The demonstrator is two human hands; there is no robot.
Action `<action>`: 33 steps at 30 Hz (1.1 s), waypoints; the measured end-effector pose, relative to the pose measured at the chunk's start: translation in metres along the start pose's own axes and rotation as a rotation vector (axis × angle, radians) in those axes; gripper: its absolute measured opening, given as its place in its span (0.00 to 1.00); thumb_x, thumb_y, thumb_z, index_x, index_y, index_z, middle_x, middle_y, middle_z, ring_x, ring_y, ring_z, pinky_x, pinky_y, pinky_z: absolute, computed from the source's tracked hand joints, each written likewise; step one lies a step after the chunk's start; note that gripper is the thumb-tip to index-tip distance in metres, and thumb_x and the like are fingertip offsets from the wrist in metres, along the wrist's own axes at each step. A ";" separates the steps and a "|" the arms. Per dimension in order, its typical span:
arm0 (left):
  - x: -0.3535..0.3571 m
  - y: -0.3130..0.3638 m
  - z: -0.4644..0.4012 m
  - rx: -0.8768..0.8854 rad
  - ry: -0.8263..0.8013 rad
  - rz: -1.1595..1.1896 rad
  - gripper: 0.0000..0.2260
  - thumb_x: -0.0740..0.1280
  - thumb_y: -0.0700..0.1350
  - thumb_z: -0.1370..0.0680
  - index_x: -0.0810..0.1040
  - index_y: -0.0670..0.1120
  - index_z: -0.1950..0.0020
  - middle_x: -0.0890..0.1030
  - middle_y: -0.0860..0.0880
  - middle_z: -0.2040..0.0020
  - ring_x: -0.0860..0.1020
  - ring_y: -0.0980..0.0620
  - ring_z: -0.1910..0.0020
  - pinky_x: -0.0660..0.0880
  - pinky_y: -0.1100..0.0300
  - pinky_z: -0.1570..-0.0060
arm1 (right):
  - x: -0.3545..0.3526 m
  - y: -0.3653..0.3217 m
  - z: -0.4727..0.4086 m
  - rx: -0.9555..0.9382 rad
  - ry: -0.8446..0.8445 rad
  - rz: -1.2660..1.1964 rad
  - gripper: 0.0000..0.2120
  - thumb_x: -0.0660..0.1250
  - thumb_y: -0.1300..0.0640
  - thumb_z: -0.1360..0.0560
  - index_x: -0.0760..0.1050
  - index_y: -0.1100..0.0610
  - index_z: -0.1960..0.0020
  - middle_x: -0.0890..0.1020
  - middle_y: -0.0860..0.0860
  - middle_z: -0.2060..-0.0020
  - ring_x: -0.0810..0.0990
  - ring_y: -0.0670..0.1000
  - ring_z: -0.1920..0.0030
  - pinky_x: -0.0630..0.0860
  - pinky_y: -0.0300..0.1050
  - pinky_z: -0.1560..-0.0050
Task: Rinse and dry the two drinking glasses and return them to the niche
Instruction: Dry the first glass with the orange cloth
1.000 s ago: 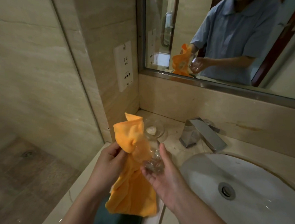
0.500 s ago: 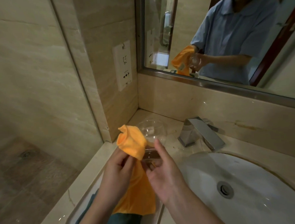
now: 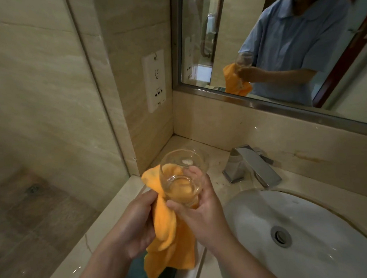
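Observation:
A clear drinking glass point(image 3: 181, 176) is held upright above the counter's left end, its mouth tilted toward the wall corner. My right hand point(image 3: 199, 211) is shut around its lower part, thumb on the near side and fingertips on the far side. An orange cloth point(image 3: 168, 240) hangs down to the left of the glass, its top corner pressed against the glass wall. My left hand point(image 3: 138, 227) grips the cloth just below that corner. A second glass is not in sight, and neither is a niche.
A white basin point(image 3: 308, 228) with a metal drain lies to the right, and a chrome faucet point(image 3: 251, 167) stands behind it. A white tray point(image 3: 184, 273) with something dark sits under the cloth. A socket plate point(image 3: 155, 81) is on the left wall; a mirror point(image 3: 279, 40) hangs above.
The cloth has come out of the glass and now hangs beside it. The glass has turned upright and risen a little in my right hand.

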State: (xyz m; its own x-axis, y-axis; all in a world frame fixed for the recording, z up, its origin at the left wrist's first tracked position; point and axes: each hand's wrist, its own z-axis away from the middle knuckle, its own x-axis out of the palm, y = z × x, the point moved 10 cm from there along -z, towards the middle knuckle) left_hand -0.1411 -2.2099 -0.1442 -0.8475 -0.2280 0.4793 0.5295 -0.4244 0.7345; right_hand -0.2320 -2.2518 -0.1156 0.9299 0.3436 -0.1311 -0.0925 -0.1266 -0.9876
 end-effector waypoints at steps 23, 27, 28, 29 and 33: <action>-0.001 0.017 0.004 0.205 0.187 -0.339 0.12 0.59 0.41 0.21 0.82 0.44 0.57 0.85 0.45 0.60 0.83 0.49 0.60 0.79 0.56 0.58 | -0.017 0.025 -0.015 0.155 0.099 0.210 0.25 0.75 0.52 0.33 0.65 0.42 0.42 0.76 0.38 0.48 0.77 0.39 0.47 0.74 0.28 0.53; 0.015 0.036 0.012 0.353 0.222 -0.487 0.12 0.58 0.46 0.20 0.79 0.52 0.56 0.83 0.54 0.58 0.80 0.55 0.55 0.75 0.57 0.50 | -0.004 0.046 -0.006 0.339 0.004 0.109 0.20 0.73 0.56 0.34 0.69 0.49 0.45 0.79 0.44 0.53 0.79 0.45 0.52 0.74 0.35 0.55; 0.020 0.046 0.002 0.391 0.237 -0.570 0.12 0.56 0.48 0.20 0.77 0.54 0.57 0.81 0.56 0.58 0.78 0.58 0.56 0.74 0.58 0.47 | 0.001 0.048 -0.004 0.359 -0.018 0.092 0.19 0.72 0.56 0.34 0.70 0.51 0.46 0.79 0.45 0.54 0.79 0.46 0.52 0.74 0.37 0.56; 0.018 0.055 0.003 0.472 0.230 -0.663 0.13 0.54 0.51 0.19 0.73 0.55 0.61 0.77 0.56 0.61 0.77 0.58 0.58 0.73 0.58 0.46 | 0.004 0.048 -0.001 0.365 -0.041 0.077 0.19 0.71 0.55 0.35 0.71 0.51 0.46 0.80 0.45 0.55 0.79 0.46 0.53 0.73 0.37 0.57; 0.009 0.071 0.000 0.615 0.309 -0.834 0.15 0.50 0.50 0.19 0.75 0.49 0.53 0.76 0.52 0.56 0.76 0.56 0.54 0.72 0.59 0.44 | 0.012 0.042 0.008 0.379 -0.104 0.001 0.19 0.74 0.53 0.35 0.70 0.45 0.48 0.79 0.43 0.54 0.78 0.41 0.52 0.75 0.38 0.53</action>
State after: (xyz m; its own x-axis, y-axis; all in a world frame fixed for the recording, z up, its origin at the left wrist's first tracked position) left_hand -0.1115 -2.2423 -0.0880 -0.8761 -0.3185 -0.3619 -0.3642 -0.0546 0.9297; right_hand -0.2272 -2.2454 -0.1597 0.8905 0.4385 -0.1213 -0.2365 0.2184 -0.9468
